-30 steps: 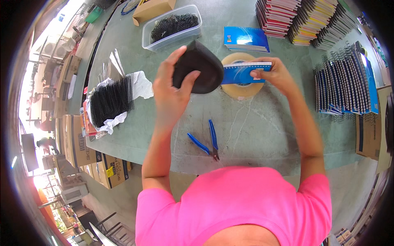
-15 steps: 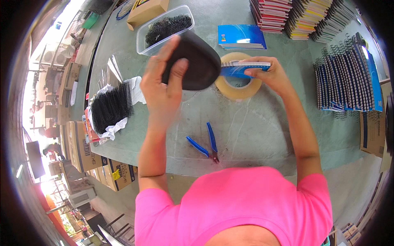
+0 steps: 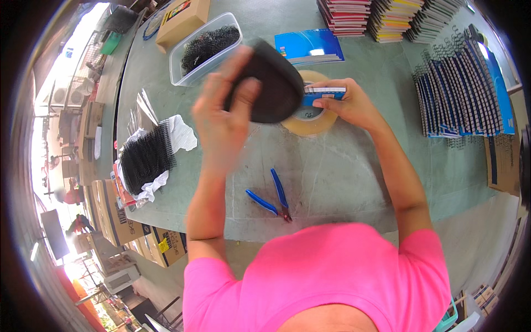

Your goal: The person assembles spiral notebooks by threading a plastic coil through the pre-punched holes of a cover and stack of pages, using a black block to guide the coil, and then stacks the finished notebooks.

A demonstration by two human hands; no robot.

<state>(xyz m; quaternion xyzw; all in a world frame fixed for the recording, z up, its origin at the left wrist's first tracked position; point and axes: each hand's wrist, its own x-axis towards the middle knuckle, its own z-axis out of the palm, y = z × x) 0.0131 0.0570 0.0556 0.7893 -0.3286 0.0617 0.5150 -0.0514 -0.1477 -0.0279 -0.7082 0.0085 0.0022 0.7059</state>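
My left hand (image 3: 224, 108), smeared by motion, grips a black, rounded object (image 3: 271, 86) between thumb and fingers; its kind I cannot make out. In my right hand (image 3: 348, 105) a small blue notebook (image 3: 326, 97) is pinched, its white page edge facing up. The notebook's left end meets or passes behind the black object. Under both lies a wide roll of clear tape (image 3: 312, 127) on the table. Closer to me are blue-handled cutting pliers (image 3: 279, 193), handles spread, touched by neither hand.
A bundle of black spiral coils (image 3: 146, 157) lies on the left, beyond it a clear tub (image 3: 177, 69) of black coils. Blue notebooks (image 3: 310, 44) lie at the back. Coil-bound notebooks (image 3: 459, 99) stand right; red and yellow stacks (image 3: 390, 19) rise behind. Cartons (image 3: 113, 213) sit left.
The view has shifted, so the table's things sit further left in the picture. The black object and the notebook remain held, the notebook now more level.
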